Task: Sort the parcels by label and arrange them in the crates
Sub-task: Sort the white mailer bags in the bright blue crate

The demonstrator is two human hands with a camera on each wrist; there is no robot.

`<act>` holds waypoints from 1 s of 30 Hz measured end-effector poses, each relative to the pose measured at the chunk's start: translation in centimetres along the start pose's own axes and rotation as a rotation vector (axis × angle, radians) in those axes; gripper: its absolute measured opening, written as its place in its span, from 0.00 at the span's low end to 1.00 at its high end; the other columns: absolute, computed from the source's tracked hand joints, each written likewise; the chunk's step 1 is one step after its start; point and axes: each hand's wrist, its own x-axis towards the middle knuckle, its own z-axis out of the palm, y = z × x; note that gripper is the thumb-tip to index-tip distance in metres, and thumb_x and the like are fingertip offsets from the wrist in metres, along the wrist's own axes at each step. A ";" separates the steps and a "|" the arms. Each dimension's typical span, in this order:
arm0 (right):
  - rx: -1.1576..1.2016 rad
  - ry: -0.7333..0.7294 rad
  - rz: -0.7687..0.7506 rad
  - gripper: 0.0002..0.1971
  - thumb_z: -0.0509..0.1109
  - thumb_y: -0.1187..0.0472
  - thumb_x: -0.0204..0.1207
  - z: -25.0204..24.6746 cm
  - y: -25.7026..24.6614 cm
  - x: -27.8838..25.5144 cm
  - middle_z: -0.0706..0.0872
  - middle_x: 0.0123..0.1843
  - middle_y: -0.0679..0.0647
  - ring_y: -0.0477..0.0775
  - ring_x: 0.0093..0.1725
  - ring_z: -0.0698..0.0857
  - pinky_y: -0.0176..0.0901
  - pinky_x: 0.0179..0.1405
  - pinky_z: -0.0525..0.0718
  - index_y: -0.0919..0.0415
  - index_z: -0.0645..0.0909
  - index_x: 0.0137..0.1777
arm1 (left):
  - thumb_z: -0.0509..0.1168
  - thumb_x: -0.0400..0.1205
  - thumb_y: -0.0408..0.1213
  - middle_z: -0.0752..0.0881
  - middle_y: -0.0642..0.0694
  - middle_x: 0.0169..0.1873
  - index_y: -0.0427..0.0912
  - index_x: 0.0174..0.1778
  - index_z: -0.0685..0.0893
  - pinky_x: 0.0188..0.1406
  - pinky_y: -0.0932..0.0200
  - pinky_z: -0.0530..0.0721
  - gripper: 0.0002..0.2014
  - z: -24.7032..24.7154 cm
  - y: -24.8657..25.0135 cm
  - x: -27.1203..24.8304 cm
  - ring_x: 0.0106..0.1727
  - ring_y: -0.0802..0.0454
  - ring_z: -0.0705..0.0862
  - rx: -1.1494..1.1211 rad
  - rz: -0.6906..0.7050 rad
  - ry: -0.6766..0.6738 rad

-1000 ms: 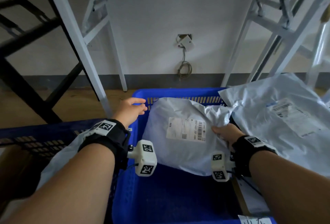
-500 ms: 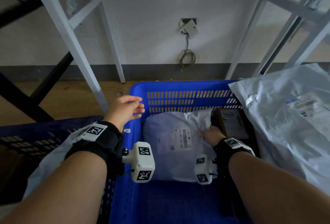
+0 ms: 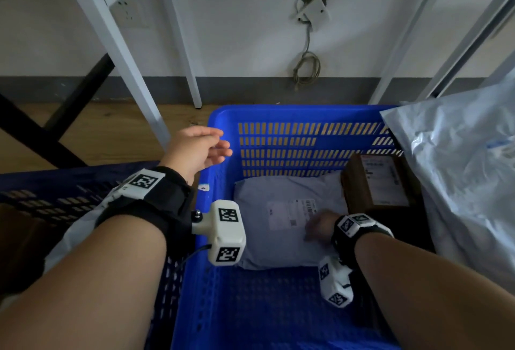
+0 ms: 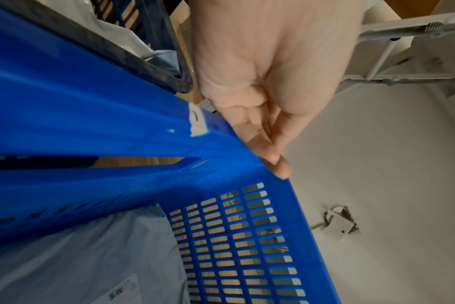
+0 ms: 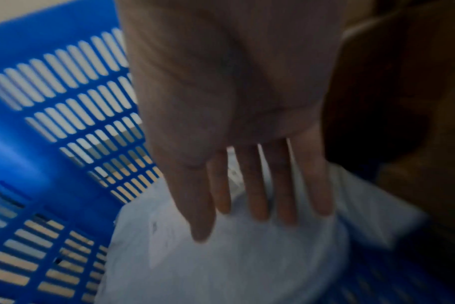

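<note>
A grey plastic parcel [image 3: 267,227] with a white label lies flat on the floor of the bright blue crate [image 3: 306,115]. My right hand [image 3: 317,227] rests on it with straight fingers [image 5: 252,197], pressing the bag [image 5: 221,263] down. A brown cardboard box [image 3: 376,182] with a label stands beside the parcel at the crate's right wall. My left hand [image 3: 200,149] hovers open above the crate's far left corner [image 4: 247,160], holding nothing. The parcel [image 4: 78,257] also shows below the rim in the left wrist view.
A large silver-grey mailer bag [image 3: 468,177] overhangs the crate's right side. A dark blue crate [image 3: 55,182] with a white bag in it stands to the left. White metal frame legs [image 3: 117,48] and a wall with a dangling cable [image 3: 306,68] lie beyond.
My right hand carried the grey parcel down into the blue crate, let go of its edge and now lies flat on it. The brown box has come into sight. The left hand stayed near the corner.
</note>
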 end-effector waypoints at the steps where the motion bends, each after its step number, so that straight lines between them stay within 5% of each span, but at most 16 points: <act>1: 0.018 -0.109 0.000 0.33 0.72 0.46 0.75 1.1 0.1 0.1 0.67 0.81 0.56 0.60 0.77 0.71 0.49 0.74 0.72 0.54 0.70 0.79 | 0.60 0.86 0.30 0.88 0.42 0.38 0.38 0.52 0.83 0.26 0.69 0.85 0.06 0.1 0.1 0.0 0.28 0.58 0.88 0.002 0.001 0.007; 3: 0.086 -0.166 0.016 0.41 0.72 0.46 0.76 2.6 0.1 0.5 0.53 0.86 0.55 0.60 0.83 0.59 0.49 0.80 0.64 0.51 0.56 0.85 | 0.60 0.86 0.29 0.87 0.42 0.37 0.39 0.49 0.83 0.26 0.70 0.85 0.06 0.5 0.2 0.1 0.27 0.58 0.87 0.020 0.009 0.017; 6: 0.124 -0.164 0.031 0.41 0.68 0.48 0.80 3.1 -0.3 0.8 0.50 0.87 0.56 0.58 0.84 0.56 0.46 0.81 0.60 0.55 0.50 0.86 | 0.60 0.85 0.28 0.87 0.43 0.36 0.40 0.46 0.83 0.29 0.69 0.85 0.07 1.1 0.3 -0.1 0.30 0.56 0.87 0.086 0.019 0.006; 10: 0.183 -0.013 0.010 0.28 0.65 0.53 0.83 1.2 -0.9 -0.2 0.68 0.80 0.61 0.60 0.77 0.71 0.44 0.73 0.70 0.64 0.67 0.80 | 0.60 0.85 0.27 0.86 0.45 0.35 0.40 0.45 0.83 0.27 0.69 0.84 0.08 1.7 0.5 0.0 0.29 0.57 0.86 0.133 0.014 0.020; 14: 0.229 0.117 -0.086 0.18 0.60 0.58 0.85 -3.4 -1.1 -3.2 0.84 0.61 0.60 0.58 0.58 0.84 0.40 0.45 0.79 0.67 0.80 0.68 | 0.60 0.84 0.27 0.85 0.45 0.35 0.40 0.47 0.82 0.36 0.62 0.84 0.07 2.3 0.9 -0.6 0.33 0.54 0.85 0.164 -0.012 -0.029; 17: 0.329 0.277 -0.150 0.11 0.64 0.63 0.81 -7.1 -0.5 -5.9 0.82 0.47 0.55 0.50 0.42 0.80 0.33 0.35 0.77 0.63 0.84 0.58 | 0.60 0.85 0.28 0.85 0.45 0.35 0.41 0.45 0.82 0.37 0.60 0.81 0.08 3.5 1.4 -1.7 0.34 0.53 0.84 0.172 -0.040 -0.119; 20: 0.409 0.455 -0.232 0.06 0.67 0.65 0.78 -11.1 0.3 -9.7 0.86 0.39 0.57 0.43 0.29 0.81 0.36 0.36 0.82 0.61 0.86 0.46 | 0.60 0.84 0.29 0.85 0.45 0.36 0.41 0.49 0.83 0.36 0.61 0.80 0.07 5.1 2.1 -3.1 0.34 0.53 0.83 0.204 -0.023 -0.170; 23: 0.450 0.643 -0.259 0.06 0.69 0.63 0.72 -14.3 1.6 -14.0 0.88 0.33 0.54 0.49 0.34 0.86 0.50 0.46 0.87 0.57 0.88 0.37 | 0.61 0.84 0.29 0.86 0.45 0.37 0.41 0.48 0.83 0.35 0.60 0.79 0.06 7.1 2.5 -4.5 0.34 0.53 0.83 0.236 -0.023 -0.221; 25: 0.482 0.771 -0.234 0.06 0.69 0.61 0.70 -15.7 3.1 -16.8 0.88 0.32 0.52 0.52 0.37 0.87 0.48 0.45 0.86 0.53 0.86 0.34 | 0.62 0.84 0.30 0.86 0.45 0.36 0.41 0.48 0.83 0.35 0.60 0.78 0.05 8.7 2.4 -5.4 0.33 0.53 0.83 0.241 -0.061 -0.272; 30: 0.361 0.985 0.048 0.10 0.71 0.59 0.74 -16.9 10.8 -22.1 0.88 0.56 0.53 0.57 0.54 0.85 0.43 0.54 0.81 0.55 0.87 0.55 | 0.62 0.85 0.35 0.84 0.46 0.35 0.42 0.45 0.80 0.38 0.59 0.78 0.04 13.9 1.6 -8.5 0.34 0.53 0.82 0.232 -0.218 -0.455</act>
